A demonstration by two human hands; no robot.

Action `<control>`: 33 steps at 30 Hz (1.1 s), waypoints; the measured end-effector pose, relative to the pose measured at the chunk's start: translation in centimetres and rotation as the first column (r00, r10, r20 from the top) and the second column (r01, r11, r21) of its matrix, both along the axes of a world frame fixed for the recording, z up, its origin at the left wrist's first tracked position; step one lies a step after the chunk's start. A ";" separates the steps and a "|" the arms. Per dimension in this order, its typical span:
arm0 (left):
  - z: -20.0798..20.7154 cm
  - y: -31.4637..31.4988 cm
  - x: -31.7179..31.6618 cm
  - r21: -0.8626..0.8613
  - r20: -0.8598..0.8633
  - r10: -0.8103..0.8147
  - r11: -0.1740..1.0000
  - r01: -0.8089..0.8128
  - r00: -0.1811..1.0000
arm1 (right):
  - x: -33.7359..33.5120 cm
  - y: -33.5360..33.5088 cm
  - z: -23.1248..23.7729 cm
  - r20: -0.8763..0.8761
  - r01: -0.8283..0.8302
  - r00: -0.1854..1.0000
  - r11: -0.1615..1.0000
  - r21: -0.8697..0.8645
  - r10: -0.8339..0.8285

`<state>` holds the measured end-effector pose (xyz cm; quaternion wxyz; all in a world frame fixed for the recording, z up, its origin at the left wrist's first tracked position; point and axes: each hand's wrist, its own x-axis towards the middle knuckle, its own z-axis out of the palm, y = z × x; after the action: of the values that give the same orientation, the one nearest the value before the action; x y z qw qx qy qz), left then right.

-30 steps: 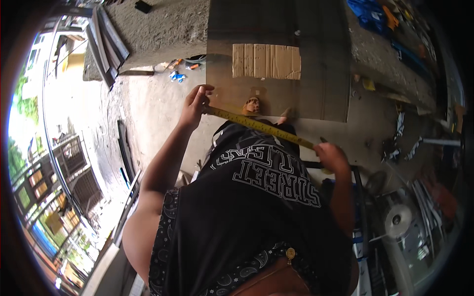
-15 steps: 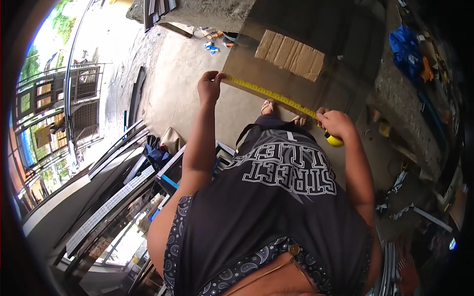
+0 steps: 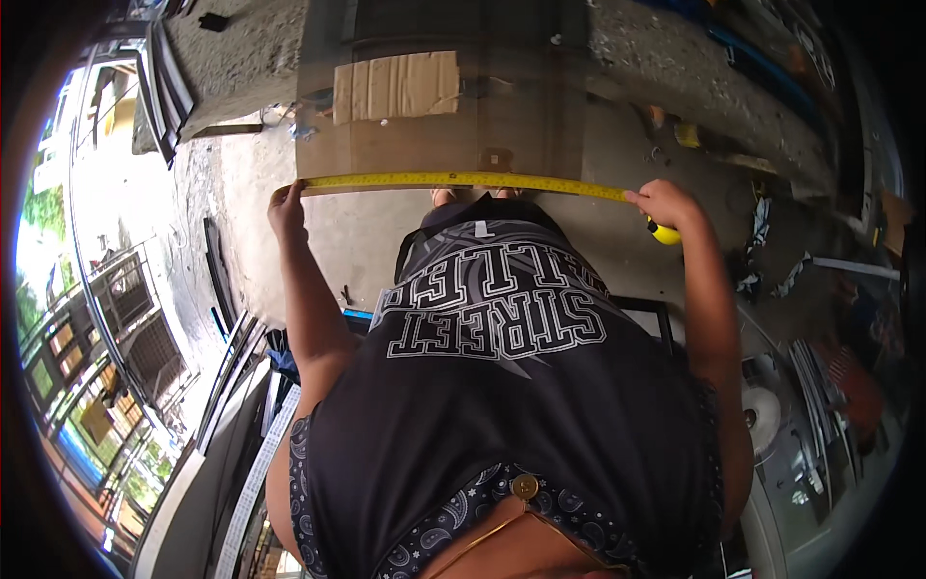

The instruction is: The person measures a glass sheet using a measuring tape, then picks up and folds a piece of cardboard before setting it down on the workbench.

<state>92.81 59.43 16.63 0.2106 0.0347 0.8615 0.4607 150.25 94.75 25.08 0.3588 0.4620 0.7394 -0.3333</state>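
Where the arms reach out past the black shirt (image 3: 502, 386), a yellow tape (image 3: 453, 180) runs taut from left to right across the near edge of a brown panel (image 3: 453, 106). The left hand (image 3: 287, 207) pinches the tape's free end. The right hand (image 3: 664, 203) is closed around the yellow case (image 3: 664, 233), most of it hidden under the fingers. A cardboard patch (image 3: 397, 87) lies on the far part of the panel. Objects at the right rim are too dark to identify.
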 end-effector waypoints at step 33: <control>2.0 0.8 1.7 -0.358 -0.245 -0.188 0.929 0.091 0.951 | -18.7 -5.2 -0.2 -0.280 -0.235 0.926 0.966 0.103 0.255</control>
<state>94.47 60.23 18.67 0.1243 0.1229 0.9446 0.2780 131.59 89.54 24.85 0.2692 0.3237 0.8469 -0.3249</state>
